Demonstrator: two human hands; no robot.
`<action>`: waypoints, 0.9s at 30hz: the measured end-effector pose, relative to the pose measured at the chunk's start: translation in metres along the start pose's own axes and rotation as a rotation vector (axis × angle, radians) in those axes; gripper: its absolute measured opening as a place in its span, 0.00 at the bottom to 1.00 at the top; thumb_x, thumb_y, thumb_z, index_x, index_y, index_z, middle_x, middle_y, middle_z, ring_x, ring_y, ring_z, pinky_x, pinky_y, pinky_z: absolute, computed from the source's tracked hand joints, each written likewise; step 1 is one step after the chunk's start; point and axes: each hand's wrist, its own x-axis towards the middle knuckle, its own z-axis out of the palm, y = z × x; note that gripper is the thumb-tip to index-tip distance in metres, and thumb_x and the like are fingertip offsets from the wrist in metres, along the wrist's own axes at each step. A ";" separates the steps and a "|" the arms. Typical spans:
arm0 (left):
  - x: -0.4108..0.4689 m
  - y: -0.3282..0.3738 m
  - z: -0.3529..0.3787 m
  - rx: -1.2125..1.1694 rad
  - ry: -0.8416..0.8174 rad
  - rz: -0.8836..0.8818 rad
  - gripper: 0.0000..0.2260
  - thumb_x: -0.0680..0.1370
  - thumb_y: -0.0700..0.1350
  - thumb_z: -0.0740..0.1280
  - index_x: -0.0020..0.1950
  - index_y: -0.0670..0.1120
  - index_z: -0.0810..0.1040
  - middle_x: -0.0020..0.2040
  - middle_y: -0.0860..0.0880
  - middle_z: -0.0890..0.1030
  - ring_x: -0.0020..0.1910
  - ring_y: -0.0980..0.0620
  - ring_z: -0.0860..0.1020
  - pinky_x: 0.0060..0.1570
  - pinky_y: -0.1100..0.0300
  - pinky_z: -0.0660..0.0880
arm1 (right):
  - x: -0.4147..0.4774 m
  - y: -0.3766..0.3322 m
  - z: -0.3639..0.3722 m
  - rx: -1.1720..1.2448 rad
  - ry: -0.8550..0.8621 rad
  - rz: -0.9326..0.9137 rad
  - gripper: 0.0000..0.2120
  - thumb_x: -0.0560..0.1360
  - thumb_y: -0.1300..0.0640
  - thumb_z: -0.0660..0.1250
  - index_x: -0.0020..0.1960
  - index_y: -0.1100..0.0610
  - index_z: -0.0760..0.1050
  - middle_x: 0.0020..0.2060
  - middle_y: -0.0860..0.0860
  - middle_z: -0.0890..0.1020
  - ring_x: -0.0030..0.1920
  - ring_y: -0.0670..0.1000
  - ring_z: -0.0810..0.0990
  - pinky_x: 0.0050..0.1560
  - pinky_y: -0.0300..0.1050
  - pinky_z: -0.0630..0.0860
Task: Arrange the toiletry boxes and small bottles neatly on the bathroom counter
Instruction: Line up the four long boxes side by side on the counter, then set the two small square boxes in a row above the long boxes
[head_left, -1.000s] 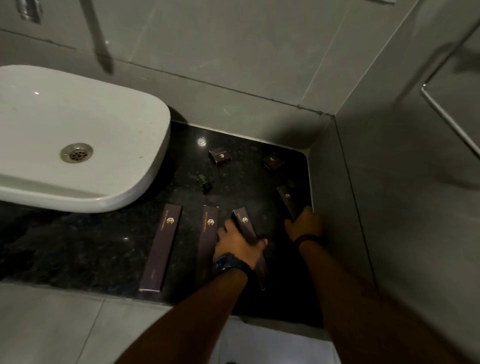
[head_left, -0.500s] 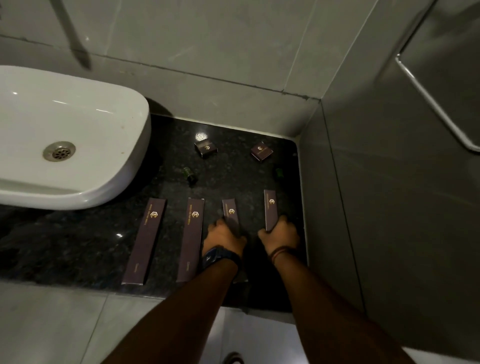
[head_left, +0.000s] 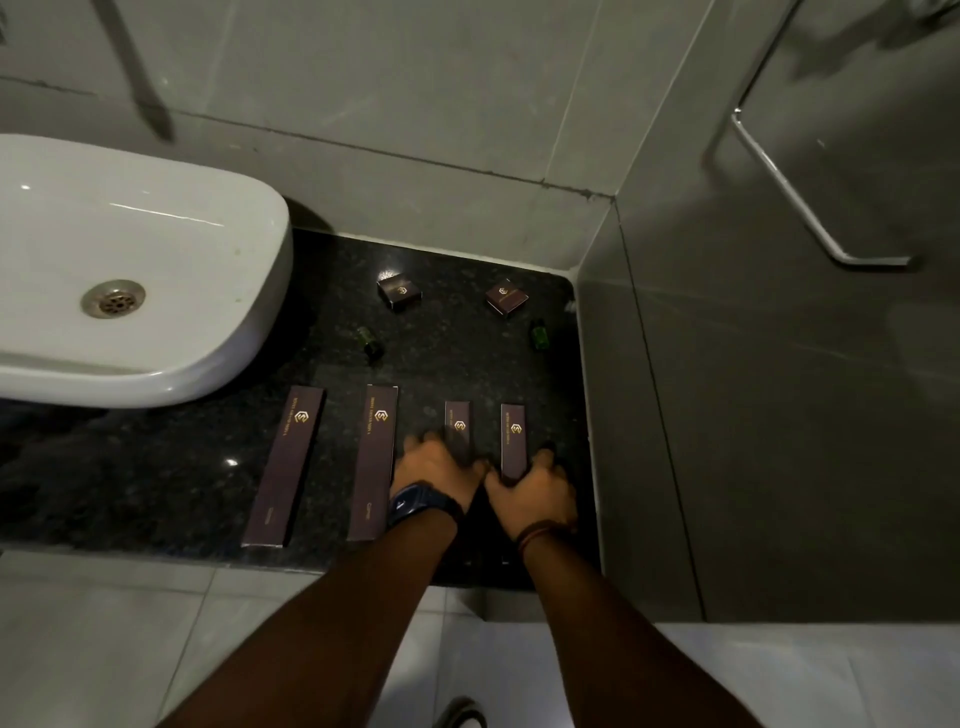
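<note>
Head view: looking down at black granite counter (head_left: 156, 467), white sink (head_left: 156, 249) sitting at left. Showing four long dark boxes lying flat in a row, roughly parallel, logos up: first long box (head_left: 284, 467) nearest the sink, second long box (head_left: 373, 462) just beside it, third long box (head_left: 458, 431) and fourth long box (head_left: 513, 441) toward the side wall. Left hand (head_left: 436, 467) resting on near end of third long box, fingers (head_left: 415, 447) spread over it; cannot tell whether actually gripping. Right hand (head_left: 535, 491) pinching near end of fourth long box, fingers curling around its right edge, thumb on left edge. Wearing dark watch (head_left: 415, 504) on left wrist, cord band (head_left: 535, 532) on right wrist. Sitting behind the row: two small square boxes, left small box (head_left: 399, 292) and right small box (head_left: 506, 297), well apart, both skewed. Standing between rows: left green bottle (head_left: 370, 340) and right green bottle (head_left: 539, 335), the latter near the side wall.
</note>
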 end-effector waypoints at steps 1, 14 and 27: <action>0.001 0.001 -0.005 -0.011 0.028 0.010 0.24 0.66 0.59 0.71 0.57 0.46 0.75 0.57 0.42 0.75 0.51 0.41 0.77 0.50 0.49 0.77 | 0.002 0.000 -0.004 0.003 0.034 -0.013 0.37 0.68 0.35 0.66 0.68 0.57 0.64 0.61 0.60 0.75 0.60 0.62 0.76 0.51 0.51 0.77; 0.103 -0.002 -0.086 0.005 0.265 -0.056 0.17 0.72 0.44 0.67 0.60 0.42 0.75 0.60 0.37 0.72 0.56 0.34 0.74 0.54 0.47 0.73 | 0.101 -0.050 -0.056 0.171 0.075 -0.117 0.21 0.75 0.57 0.67 0.66 0.58 0.69 0.63 0.60 0.74 0.61 0.61 0.77 0.55 0.53 0.77; 0.183 0.006 -0.111 1.026 -0.020 0.469 0.15 0.74 0.51 0.63 0.59 0.49 0.76 0.63 0.44 0.71 0.61 0.41 0.67 0.57 0.47 0.68 | 0.204 -0.089 -0.030 0.039 0.029 -0.160 0.24 0.74 0.58 0.68 0.69 0.57 0.68 0.62 0.64 0.74 0.62 0.65 0.74 0.62 0.54 0.72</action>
